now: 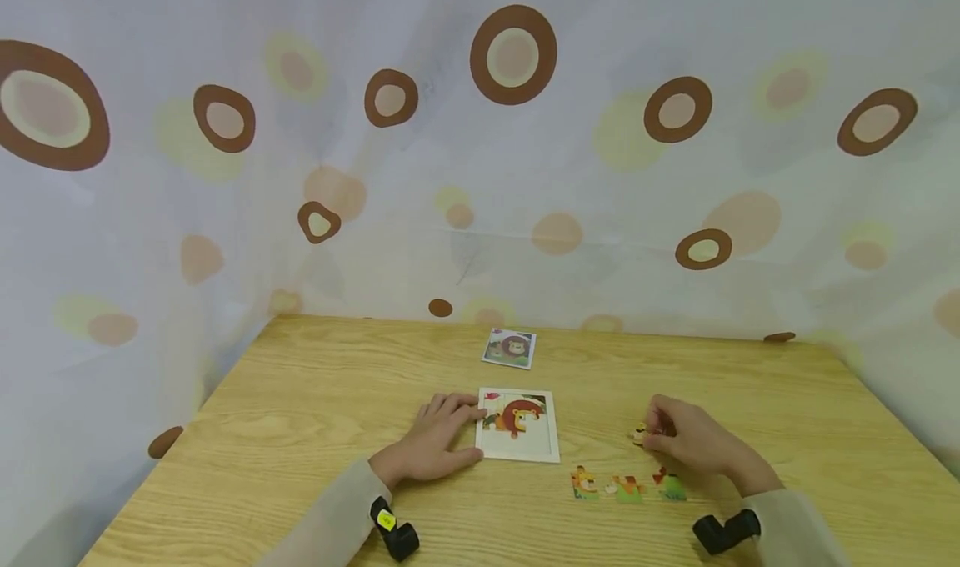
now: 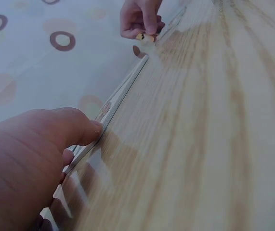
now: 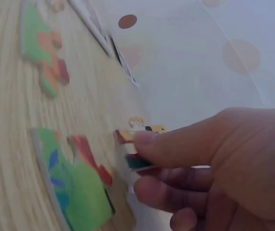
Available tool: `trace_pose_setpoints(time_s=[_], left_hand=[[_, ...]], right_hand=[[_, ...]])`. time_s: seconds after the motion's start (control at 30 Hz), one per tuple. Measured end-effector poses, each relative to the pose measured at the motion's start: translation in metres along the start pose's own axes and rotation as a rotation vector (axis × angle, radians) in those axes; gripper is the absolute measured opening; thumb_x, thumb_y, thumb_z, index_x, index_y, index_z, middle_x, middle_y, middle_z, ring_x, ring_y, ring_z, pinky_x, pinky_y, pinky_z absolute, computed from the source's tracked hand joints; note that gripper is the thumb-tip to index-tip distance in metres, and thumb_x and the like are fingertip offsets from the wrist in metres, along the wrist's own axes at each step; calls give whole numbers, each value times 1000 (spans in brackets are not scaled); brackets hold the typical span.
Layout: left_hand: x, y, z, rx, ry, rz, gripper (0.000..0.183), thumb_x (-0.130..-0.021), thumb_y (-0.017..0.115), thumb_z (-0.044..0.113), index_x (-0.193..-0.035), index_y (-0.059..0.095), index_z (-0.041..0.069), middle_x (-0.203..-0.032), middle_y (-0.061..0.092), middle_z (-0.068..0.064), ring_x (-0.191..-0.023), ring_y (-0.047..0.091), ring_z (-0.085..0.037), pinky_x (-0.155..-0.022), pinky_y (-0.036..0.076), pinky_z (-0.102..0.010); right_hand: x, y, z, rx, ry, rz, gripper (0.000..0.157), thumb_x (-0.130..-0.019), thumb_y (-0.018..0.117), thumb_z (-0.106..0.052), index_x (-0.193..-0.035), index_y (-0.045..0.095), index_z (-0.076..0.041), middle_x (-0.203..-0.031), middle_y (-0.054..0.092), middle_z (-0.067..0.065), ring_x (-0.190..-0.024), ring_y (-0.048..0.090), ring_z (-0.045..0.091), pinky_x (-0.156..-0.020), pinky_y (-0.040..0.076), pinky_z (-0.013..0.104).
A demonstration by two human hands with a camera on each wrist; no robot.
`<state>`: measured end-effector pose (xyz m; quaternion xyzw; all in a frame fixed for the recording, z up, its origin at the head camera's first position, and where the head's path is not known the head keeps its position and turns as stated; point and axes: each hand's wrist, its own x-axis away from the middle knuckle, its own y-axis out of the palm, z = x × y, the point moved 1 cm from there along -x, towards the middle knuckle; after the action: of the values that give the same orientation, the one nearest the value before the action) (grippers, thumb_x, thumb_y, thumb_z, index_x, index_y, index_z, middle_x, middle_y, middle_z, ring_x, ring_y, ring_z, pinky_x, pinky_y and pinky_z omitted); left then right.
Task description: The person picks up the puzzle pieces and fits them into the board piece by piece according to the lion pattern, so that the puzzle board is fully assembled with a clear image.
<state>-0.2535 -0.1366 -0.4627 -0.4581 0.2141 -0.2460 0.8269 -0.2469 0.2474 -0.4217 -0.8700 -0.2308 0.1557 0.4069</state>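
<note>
The step in hand appears to be fetching a piece for the lion puzzle: the right hand (image 1: 693, 442) pinches a small puzzle piece (image 1: 640, 434) between thumb and fingers, just above the table (image 1: 300, 417) to the right of the puzzle tray (image 1: 519, 449). The left hand (image 1: 435, 442) lies flat, fingers extended, steadying the tray's left edge. The next move probably calls for carrying the piece to an open slot and matching its orientation; three loose pieces (image 1: 626, 485) lie near the right hand.

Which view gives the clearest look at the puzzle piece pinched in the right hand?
The right wrist view: the puzzle piece sits close up between thumb and fingers of the right hand, its colours visible though blurred. The head view shows it only as a speck. The left wrist view shows it small and far off.
</note>
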Motion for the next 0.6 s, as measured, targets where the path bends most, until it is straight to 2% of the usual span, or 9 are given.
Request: trace_pose_setpoints(time_s=[0.13,0.2,0.33,0.6], left_hand=[[0,0,1,7,-3,4,54,-92,59,37,-139,50,12,-145,38,-9,-126,34,-27,-99,28,-50],[0,-1,1,6,-4,7,54,-92,59,37,-139,50,12,-145,38,-9,-126,34,-27,-98,28,-49],[0,-3,0,4,-6,6,53,-92,59,37,-139,50,13,-145,38,-9,-127,34,-28,-98,28,-49],[0,-3,3,17,-7,0,54,-92,59,37,-139,51,13,-145,38,-9,-127,34,-28,-99,27,-51]], right_hand=[[-9,6,-5,-5,-40,80,15,-92,64,-13,-89,50,-7,-70,48,-3,-56,40,0,-52,37,23],[-15,10,-8,-22,-32,103,13,-93,63,-13,-92,51,-7,-73,52,-2,-55,44,1,-52,41,23],[-27,19,-15,-89,14,107,11,-93,62,-11,-92,53,-5,-78,58,4,-55,52,6,-51,44,24],[-47,36,-27,-149,38,77,10,-92,64,-10,-87,57,-4,-79,66,5,-56,57,9,-50,47,24]])
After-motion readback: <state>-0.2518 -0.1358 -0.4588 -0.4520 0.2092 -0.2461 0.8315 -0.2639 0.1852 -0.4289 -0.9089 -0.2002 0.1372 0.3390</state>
